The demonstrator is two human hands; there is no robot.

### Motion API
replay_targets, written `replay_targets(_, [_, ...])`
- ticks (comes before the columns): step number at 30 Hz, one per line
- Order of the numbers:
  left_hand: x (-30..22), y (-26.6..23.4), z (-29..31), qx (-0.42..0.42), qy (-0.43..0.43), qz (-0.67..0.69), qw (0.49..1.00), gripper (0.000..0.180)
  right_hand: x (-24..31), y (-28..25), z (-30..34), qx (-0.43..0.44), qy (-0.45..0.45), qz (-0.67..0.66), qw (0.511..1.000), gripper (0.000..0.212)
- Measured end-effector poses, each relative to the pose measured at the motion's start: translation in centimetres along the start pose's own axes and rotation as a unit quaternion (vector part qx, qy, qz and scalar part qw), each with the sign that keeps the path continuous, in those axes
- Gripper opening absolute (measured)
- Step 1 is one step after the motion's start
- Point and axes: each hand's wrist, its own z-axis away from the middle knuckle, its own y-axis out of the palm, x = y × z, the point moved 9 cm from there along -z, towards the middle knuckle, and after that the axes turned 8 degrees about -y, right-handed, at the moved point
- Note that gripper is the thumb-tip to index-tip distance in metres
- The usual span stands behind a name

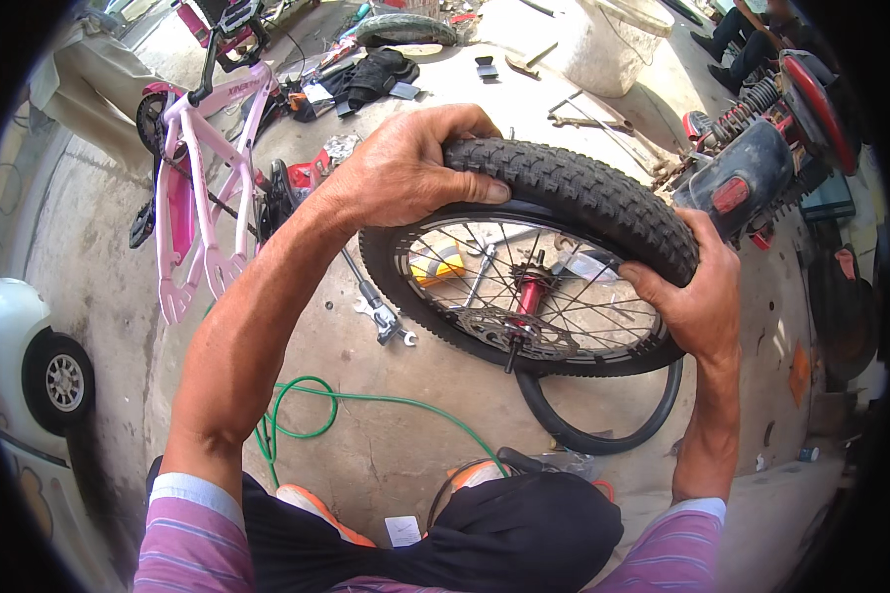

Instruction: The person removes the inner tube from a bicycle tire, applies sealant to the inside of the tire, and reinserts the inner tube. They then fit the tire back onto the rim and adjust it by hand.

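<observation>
A bicycle wheel with a knobby black tire (574, 183) is held up in front of me, tilted. Its red hub (531, 295), brake disc (499, 331) and spokes show below the tire. My left hand (415, 168) is closed round the tire at its far left, thumb pressed along the sidewall by the rim. My right hand (697, 287) grips the right side, with the thumb on the inner sidewall and the fingers over the tread. Under the wheel, a black inner tube (603, 445) lies partly hidden on the concrete.
A pink bicycle frame (203, 168) stands at left, near a person's trousers (94, 89). Wrenches (391, 321) and a green hose (405, 399) lie on the floor. A white toy car (20, 356) stands far left, a red motorcycle (761, 148) at right. Another person (747, 44) sits behind.
</observation>
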Motion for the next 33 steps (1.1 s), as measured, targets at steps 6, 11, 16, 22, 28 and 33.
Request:
replay_targets(6, [2.6,0.8,2.2,-0.128,0.05,0.006,0.991,0.065,-4.0,-1.3,1.6,-0.044,0.027,-0.024,0.998,0.065])
replay_targets(11, [5.0,2.1,1.4,-0.112,0.021,0.079,0.99,0.065,-6.6,-2.1,3.0,-0.055,0.037,-0.027,0.997,0.063])
replay_targets(16, [6.3,2.6,0.4,0.019,-0.032,0.151,0.988,0.067,-6.1,-2.1,4.2,-0.057,0.04,-0.015,0.997,0.063])
replay_targets(22, [13.4,6.1,3.4,-0.066,-0.046,0.202,0.976,0.073,-9.1,-2.9,5.7,-0.095,0.058,-0.014,0.994,0.064])
replay_targets(28, [15.0,6.9,4.9,-0.059,-0.087,0.288,0.952,0.066,-8.3,-3.2,6.6,-0.106,0.068,0.009,0.992,0.068])
replay_targets(33, [11.5,4.6,5.2,-0.029,-0.037,0.26,0.964,0.065,-9.7,-4.2,8.3,-0.113,0.081,-0.028,0.99,0.072])
